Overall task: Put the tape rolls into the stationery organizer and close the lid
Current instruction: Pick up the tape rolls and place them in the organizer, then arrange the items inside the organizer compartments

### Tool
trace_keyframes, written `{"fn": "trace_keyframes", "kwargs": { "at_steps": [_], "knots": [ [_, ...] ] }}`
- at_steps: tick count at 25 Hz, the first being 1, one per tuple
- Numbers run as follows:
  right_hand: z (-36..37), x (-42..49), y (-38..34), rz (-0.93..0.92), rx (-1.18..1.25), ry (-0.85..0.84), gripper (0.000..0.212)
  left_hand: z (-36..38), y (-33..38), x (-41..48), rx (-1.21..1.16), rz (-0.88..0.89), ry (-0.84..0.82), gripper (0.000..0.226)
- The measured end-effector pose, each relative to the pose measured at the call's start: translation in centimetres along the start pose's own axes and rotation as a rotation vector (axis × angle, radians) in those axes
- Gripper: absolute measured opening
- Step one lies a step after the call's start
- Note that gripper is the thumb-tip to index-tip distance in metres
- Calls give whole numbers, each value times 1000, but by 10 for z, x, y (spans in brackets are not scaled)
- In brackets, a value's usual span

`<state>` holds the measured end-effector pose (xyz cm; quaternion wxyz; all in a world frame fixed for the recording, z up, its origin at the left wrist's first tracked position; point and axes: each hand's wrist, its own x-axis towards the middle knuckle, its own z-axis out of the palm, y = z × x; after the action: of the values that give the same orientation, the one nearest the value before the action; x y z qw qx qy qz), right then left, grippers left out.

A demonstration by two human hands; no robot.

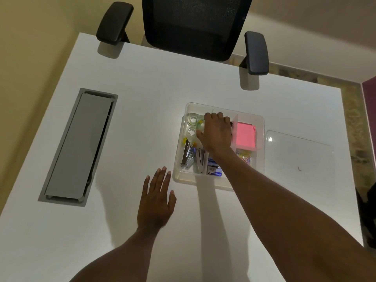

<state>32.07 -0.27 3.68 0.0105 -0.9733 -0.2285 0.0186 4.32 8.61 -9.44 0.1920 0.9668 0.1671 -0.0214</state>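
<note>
A clear plastic stationery organizer (258, 117) stands open on the white desk. Clear tape rolls (192, 119) lie in its far-left compartment, one behind another. My right hand (216, 133) reaches down into the organizer beside them, fingers curled over a roll with a yellow-green core (200, 124) that is mostly hidden under the hand. The clear lid (299, 153) lies flat on the desk to the right of the organizer. My left hand (155, 202) rests flat on the desk, fingers spread, just left of the organizer's near corner and holding nothing.
Staplers (188, 154), a blue staple box (214, 169), pink sticky notes (244, 136) and coloured clips (245, 157) fill other compartments. A grey cable hatch (79, 145) is set into the desk at left. A black office chair (195, 27) stands at the desk's far edge.
</note>
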Motion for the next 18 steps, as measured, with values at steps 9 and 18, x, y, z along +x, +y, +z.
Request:
{"fn": "trace_keyframes", "kwargs": {
  "at_steps": [9, 18],
  "knots": [
    [10, 15, -8, 83, -124, -116, 45, 3, 0, 0, 1, -8, -37, 66],
    [-4, -47, 1, 97, 34, -36, 26, -14, 7, 0, -28, -28, -81, 65]
  ]
}}
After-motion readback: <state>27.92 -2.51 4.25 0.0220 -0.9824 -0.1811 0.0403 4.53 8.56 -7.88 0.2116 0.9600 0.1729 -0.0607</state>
